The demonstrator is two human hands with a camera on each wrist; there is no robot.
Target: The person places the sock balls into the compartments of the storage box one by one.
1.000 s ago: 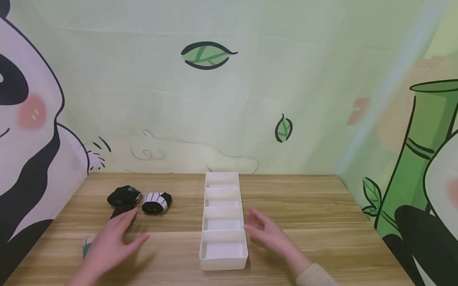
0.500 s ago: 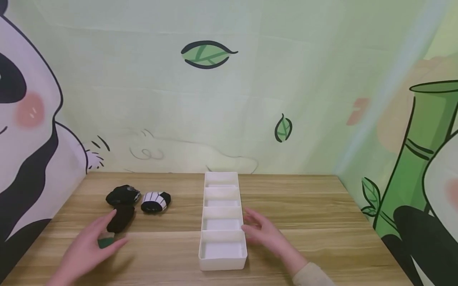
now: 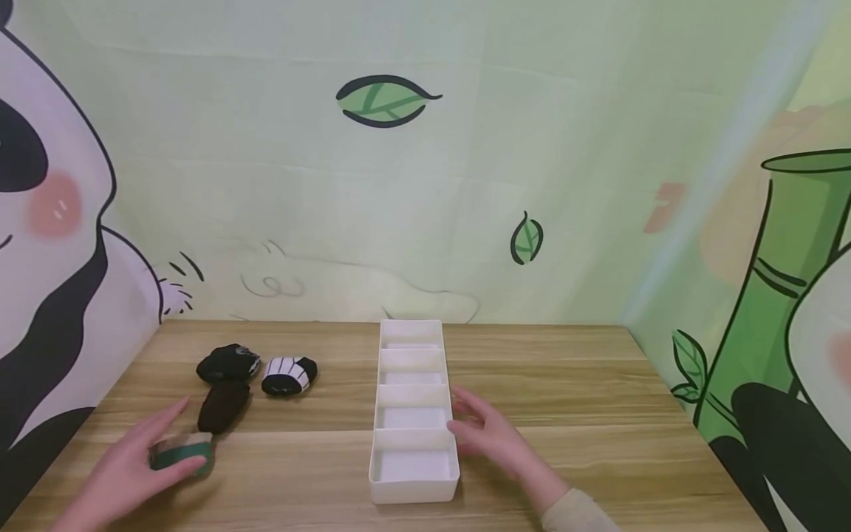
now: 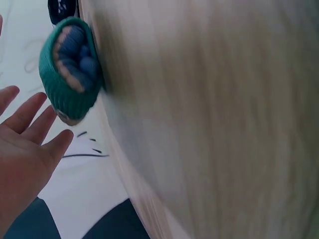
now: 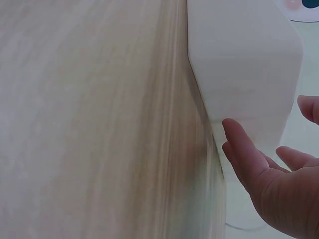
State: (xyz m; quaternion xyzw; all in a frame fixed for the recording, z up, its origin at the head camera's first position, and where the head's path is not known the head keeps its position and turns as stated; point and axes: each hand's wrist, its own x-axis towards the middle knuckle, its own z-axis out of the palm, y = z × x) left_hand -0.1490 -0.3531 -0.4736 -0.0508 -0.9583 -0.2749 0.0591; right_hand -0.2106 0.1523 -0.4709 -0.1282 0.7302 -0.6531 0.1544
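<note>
The backdrop (image 3: 266, 185) rises behind the wooden counter (image 3: 312, 480). On the counter the white tray (image 3: 415, 491), with four compartments, runs front to back. The left hand (image 3: 126, 467) is spread, thumb well apart from the fingers, around the green bundle (image 3: 189, 448) but not gripping it; whether it touches, I cannot tell. The right hand (image 3: 488, 436) sits beside the tray's right wall, fingers loosely parted, holding nothing; contact there is unclear too. Farther back lies the black bundle (image 3: 227, 363). The green bundle is at the counter's left, nearest the person. It looks soft and folded, so a good grasp would bring thumb and fingers in evenly, low on its sides, without squeezing the fold loose or nudging the brown bundle (image 3: 224, 406) just behind. The striped bundle (image 3: 289, 376) lies farther right.
</note>
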